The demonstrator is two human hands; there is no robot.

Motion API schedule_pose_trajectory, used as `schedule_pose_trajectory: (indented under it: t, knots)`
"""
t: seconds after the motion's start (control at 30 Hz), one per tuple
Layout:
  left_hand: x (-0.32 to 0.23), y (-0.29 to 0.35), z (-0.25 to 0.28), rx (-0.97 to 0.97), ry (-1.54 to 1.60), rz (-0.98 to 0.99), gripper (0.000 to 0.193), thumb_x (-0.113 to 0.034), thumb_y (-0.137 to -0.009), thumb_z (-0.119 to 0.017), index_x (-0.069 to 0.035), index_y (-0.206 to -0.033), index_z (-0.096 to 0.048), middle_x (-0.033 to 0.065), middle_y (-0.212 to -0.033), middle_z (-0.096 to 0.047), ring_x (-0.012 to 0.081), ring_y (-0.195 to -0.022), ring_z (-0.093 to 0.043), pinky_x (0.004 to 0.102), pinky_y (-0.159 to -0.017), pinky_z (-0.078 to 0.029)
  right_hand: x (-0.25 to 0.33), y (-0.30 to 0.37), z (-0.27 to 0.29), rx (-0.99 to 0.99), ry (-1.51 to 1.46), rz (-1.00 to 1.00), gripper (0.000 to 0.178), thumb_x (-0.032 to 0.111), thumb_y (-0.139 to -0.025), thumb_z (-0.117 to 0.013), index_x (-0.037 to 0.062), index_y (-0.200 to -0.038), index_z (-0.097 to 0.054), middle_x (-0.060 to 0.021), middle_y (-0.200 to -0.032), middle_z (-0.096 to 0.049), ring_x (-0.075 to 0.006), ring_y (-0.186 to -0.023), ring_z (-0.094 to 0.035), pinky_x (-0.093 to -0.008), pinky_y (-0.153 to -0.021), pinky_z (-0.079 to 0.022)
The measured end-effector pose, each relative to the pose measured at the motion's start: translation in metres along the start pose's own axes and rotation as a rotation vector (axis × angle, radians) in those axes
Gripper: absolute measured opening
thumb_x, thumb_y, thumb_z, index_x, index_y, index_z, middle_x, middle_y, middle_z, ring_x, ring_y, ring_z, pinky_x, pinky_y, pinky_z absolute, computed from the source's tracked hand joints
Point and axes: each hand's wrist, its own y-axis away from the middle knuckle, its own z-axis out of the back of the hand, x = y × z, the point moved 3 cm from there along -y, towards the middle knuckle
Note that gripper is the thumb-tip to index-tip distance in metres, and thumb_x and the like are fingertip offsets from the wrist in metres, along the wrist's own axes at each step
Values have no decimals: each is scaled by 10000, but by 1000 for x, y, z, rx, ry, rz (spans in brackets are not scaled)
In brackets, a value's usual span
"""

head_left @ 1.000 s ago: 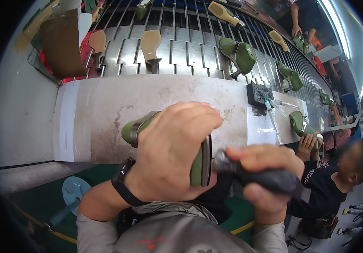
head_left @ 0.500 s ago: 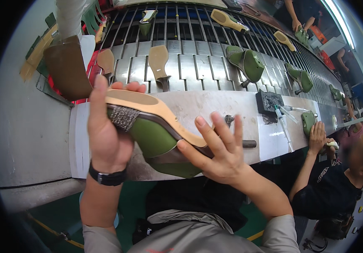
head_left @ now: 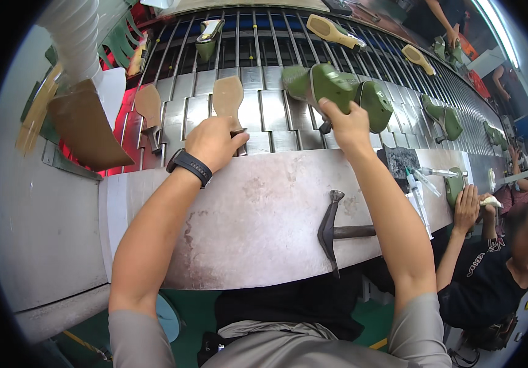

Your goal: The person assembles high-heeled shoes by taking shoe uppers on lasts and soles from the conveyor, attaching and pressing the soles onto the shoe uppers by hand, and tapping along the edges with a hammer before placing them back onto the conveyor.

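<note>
My right hand [head_left: 348, 126] reaches over the conveyor and holds a green high-heeled shoe [head_left: 330, 86] by its heel end, slightly blurred. Another green shoe [head_left: 375, 107] lies just to its right, partly behind the held one. At the heel end of a tan shoe sole [head_left: 227, 97], my left hand [head_left: 211, 144] has its fingers closed around the dark heel, much of which it hides. The sole's broad end points away from me on the metal slats. A hammer [head_left: 327, 233] with a dark head lies on the bench below my right forearm.
The slatted conveyor [head_left: 273, 119] carries several other shoes and soles. A dark block [head_left: 399, 161] and syringes [head_left: 422, 193] sit on the right of the pale bench [head_left: 258, 245]. A brown panel and white hose [head_left: 77, 37] hang at left. A co-worker [head_left: 478, 264] handles a green shoe at right.
The green shoe has gone from both hands above the bench to the conveyor, in my right hand. My left hand has let go of it and closed on the tan sole's heel.
</note>
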Motion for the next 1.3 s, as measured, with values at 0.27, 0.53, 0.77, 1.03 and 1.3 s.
schedule_pose_trajectory:
  t: [0.27, 0.53, 0.77, 1.03, 1.3]
  knots:
    - [-16, 21, 14, -404, 383, -295, 240, -219, -992, -734, 16, -1014, -779, 215, -874, -717, 373, -812, -696, 454, -737, -520, 51, 86, -22, 118, -59, 475, 663, 256, -949, -784, -29, -1496, -539, -222, -1237, -694, -275, -1089, -689, -396, -979, -549]
    - [-20, -21, 25, 37, 479, -327, 402, -106, -920, -697, 72, -1280, -702, 147, -1158, -764, 189, -1014, -735, 339, -845, -599, 4, 78, -36, 477, -256, 23, 308, 252, -930, -791, -18, -1053, -708, -48, -817, -715, -79, -715, -626, -265, -647, -497]
    - [95, -251, 46, -651, -57, 43, 940, -426, -777, -922, 91, -1446, -513, 337, -1354, -636, 460, -1280, -620, 481, -1119, -485, 23, 99, -27, 533, -280, 201, 262, 145, -899, -737, 32, -1123, -661, -178, -934, -705, -300, -823, -707, -396, -752, -547]
    - [142, -327, 28, -721, -181, 171, 718, -381, -899, -825, -14, -1467, -586, 269, -1253, -690, 454, -1177, -673, 510, -1000, -540, 40, 100, -20, 590, -362, -18, 270, 57, -864, -763, 32, -1115, -666, -211, -1041, -691, -424, -930, -705, -449, -779, -565]
    - [108, -189, 56, -649, 256, -40, 664, -172, -912, -821, 105, -1459, -567, 231, -1245, -732, 261, -1090, -732, 357, -971, -553, 34, 117, -24, 619, -359, -124, 315, 117, -867, -765, 38, -1157, -670, -196, -1143, -703, -403, -1083, -690, -466, -915, -542]
